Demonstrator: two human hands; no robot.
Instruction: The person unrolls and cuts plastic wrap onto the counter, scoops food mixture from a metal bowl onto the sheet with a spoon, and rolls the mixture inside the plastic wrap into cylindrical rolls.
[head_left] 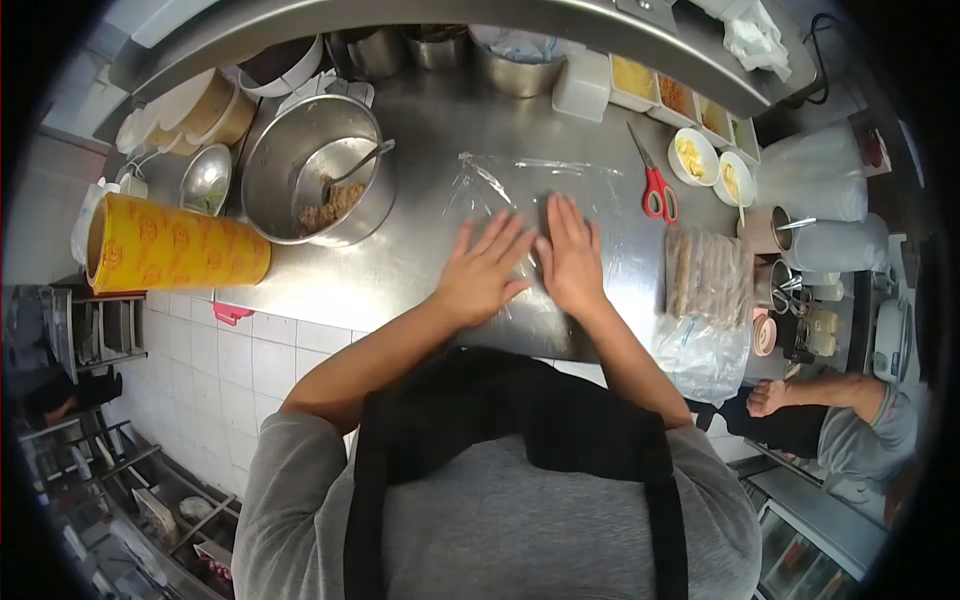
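Note:
A sheet of clear plastic film (590, 180) lies spread on the steel counter, wrinkled along its far edge. My left hand (482, 272) rests palm down on the film, fingers spread. Beside it, my right hand (572, 262) also presses flat on the film, fingers stretched forward. To the left stands a large steel pot (262, 170) holding some brown minced filling (335, 205) and a spoon (362, 165). Red-handled scissors (658, 195) lie to the right of my hands. Near them is a plastic-wrapped pack of brown rolls (705, 275).
A big yellow roll (180, 245) lies at the counter's left edge. Small white bowls (697, 157) and food tubs (632, 82) line the back right. A steel bowl (207, 178) sits at left. Another person's forearm (825, 392) shows at the lower right.

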